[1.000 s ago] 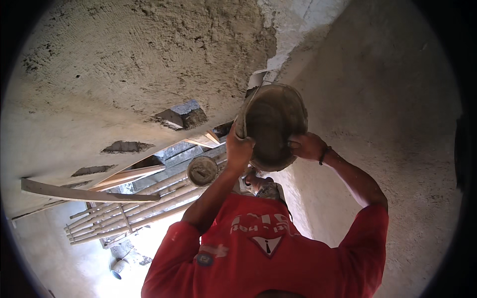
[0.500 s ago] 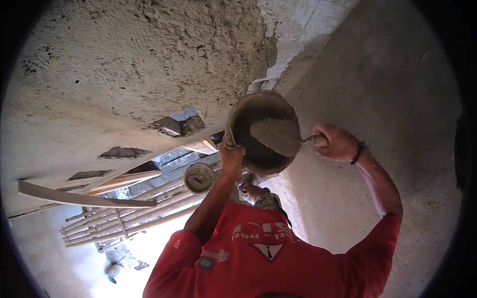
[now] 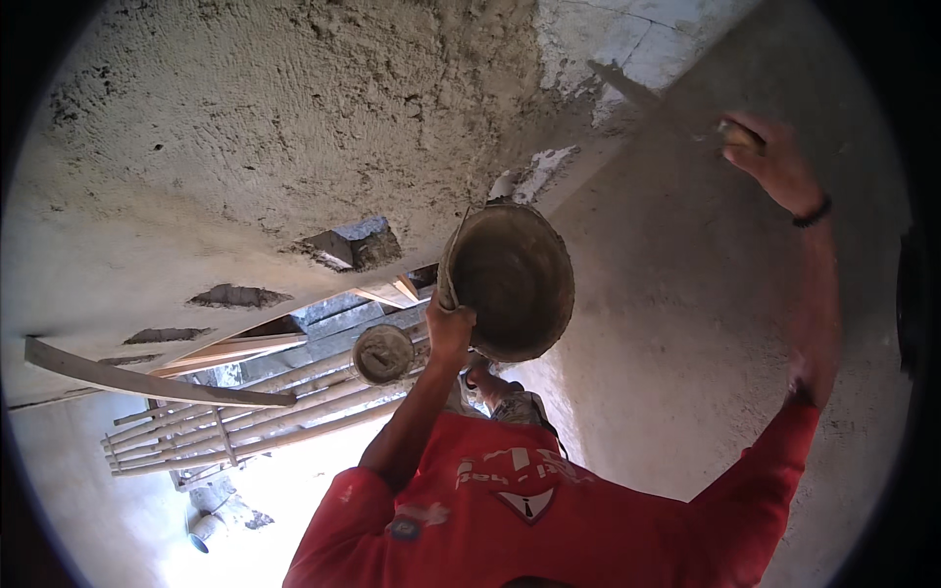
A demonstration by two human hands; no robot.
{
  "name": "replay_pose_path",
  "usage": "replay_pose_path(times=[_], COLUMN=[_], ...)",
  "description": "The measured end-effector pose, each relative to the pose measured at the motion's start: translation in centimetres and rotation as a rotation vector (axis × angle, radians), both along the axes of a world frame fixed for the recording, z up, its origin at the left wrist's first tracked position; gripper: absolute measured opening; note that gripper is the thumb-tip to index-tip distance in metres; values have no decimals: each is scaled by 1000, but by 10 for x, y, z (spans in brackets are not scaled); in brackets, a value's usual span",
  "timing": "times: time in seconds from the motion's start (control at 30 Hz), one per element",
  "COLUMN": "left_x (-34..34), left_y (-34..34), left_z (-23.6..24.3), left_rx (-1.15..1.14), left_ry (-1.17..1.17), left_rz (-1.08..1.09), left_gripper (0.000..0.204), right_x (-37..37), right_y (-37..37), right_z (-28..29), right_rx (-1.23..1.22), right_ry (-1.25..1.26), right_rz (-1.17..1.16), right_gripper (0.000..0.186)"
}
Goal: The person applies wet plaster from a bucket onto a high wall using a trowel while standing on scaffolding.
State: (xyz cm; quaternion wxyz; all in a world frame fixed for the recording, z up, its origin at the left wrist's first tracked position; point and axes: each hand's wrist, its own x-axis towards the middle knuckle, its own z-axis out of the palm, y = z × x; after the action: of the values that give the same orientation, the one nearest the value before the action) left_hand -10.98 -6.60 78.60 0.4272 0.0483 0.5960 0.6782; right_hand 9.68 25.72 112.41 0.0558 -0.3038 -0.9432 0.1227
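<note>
My left hand (image 3: 451,331) is closed on the rim and handle side of a round, mortar-stained bucket (image 3: 555,279). The bucket tilts so that its dark inside shows, with a coating of mortar. Up and to the right, my right hand (image 3: 779,167) grips the wooden handle of a trowel (image 3: 742,136). Its blade is smeared by motion and reaches toward the corner where two wall faces meet. Rough, damp mortar covers the wall (image 3: 372,108) left of that corner, beside a pale bare patch (image 3: 676,44).
Below my left arm are bamboo poles (image 3: 265,421) lashed as a platform, and a second bucket (image 3: 383,354) holding mortar. A long curved-looking board (image 3: 147,377) juts out at the left. Holes (image 3: 353,245) break the left wall. A smooth wall (image 3: 686,343) rises at right.
My right hand has swung up and right from the bucket, carrying the trowel, which held a load of mortar, to the wall corner. The bucket, still in my left hand, has shifted slightly down and left.
</note>
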Motion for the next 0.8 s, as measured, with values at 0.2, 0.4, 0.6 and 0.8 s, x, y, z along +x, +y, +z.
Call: replay_pose_path(times=[0.2,0.4,0.6,0.8], left_x=[3,16,26,27], left_y=[9,26,36,32], left_z=[26,70,93,84], left_rx=[3,-46,139,183], left_ry=[135,427,525,448], left_rz=[-51,-245,-252,-226], left_gripper=[50,55,56,55], right_x=[3,-1,18,27], right_y=[-85,-132,-135,-166], right_z=[-27,-138,-226,-237], right_rx=[-211,229,-13,-325], right_ry=[-333,-591,-583,-239], right_rz=[-47,106,61,74], right_gripper=[41,26,28,33])
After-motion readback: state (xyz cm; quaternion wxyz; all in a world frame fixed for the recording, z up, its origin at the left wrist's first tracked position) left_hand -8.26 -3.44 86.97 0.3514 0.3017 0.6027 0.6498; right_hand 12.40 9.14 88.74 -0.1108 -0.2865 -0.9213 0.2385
